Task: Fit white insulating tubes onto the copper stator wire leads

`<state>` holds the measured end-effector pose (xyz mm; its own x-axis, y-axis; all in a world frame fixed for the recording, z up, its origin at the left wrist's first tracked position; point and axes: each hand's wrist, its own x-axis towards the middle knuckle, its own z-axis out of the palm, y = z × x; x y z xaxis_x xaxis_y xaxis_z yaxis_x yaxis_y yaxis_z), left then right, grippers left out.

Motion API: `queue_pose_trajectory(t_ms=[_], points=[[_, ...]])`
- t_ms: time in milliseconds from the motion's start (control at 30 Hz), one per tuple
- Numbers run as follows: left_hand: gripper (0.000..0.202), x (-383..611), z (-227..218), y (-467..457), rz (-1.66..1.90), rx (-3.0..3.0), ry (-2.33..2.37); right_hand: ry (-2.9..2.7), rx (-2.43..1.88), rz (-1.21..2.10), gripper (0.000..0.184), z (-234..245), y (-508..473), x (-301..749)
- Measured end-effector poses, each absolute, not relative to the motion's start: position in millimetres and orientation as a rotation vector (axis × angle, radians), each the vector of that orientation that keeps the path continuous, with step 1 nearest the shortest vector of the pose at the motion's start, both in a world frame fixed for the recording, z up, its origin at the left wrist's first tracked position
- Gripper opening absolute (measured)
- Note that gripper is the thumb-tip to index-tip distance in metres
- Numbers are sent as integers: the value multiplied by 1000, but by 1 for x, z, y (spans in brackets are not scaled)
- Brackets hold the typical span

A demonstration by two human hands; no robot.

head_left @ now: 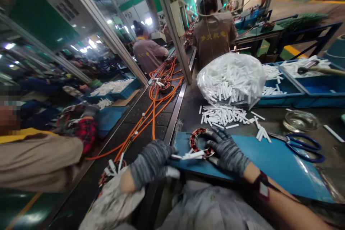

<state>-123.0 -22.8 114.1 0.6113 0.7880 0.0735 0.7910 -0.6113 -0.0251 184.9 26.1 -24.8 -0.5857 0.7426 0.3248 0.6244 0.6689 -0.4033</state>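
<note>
Both my hands wear grey knit gloves. My right hand (228, 151) is closed round the right side of a ring-shaped motor stator with copper windings (196, 143), which rests on a blue mat (280, 163). My left hand (152, 163) is curled at the mat's left edge, pinching white sleeve strips (190, 155) that stick out of the stator. Loose white sleeves (221, 115) lie just beyond the mat.
A clear bag of white sleeves (231, 79) and blue bins (304, 86) stand behind. Blue scissors (306, 145) and a small glass dish (300, 120) lie at right. A conveyor (159, 111) with orange-wired stators runs at left. Other workers sit ahead and at my left.
</note>
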Motion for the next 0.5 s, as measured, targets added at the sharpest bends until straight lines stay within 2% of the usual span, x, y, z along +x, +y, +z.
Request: queue_pose_trajectory(t_ms=[33,100,200,300,400,500], points=[[44,-114,121,-33,-144,-2856,-1230,-2470,-1040,350,45,-17,31,193],[35,-93,130,-31,-176,-2847,-1153,-2594,-1007,403,53,-3,43,204],[39,-73,124,15,-79,-2654,-1546,-2638,-1000,513,62,5,58,215],[33,-71,102,60,206,-2817,-1736,-2389,-1154,588,66,-1,50,234],[30,-74,92,64,377,-2966,-1644,-2097,-1245,659,59,-8,22,254],[42,-66,101,41,9,-3101,-1498,-1934,-1207,671,42,-9,-4,256]])
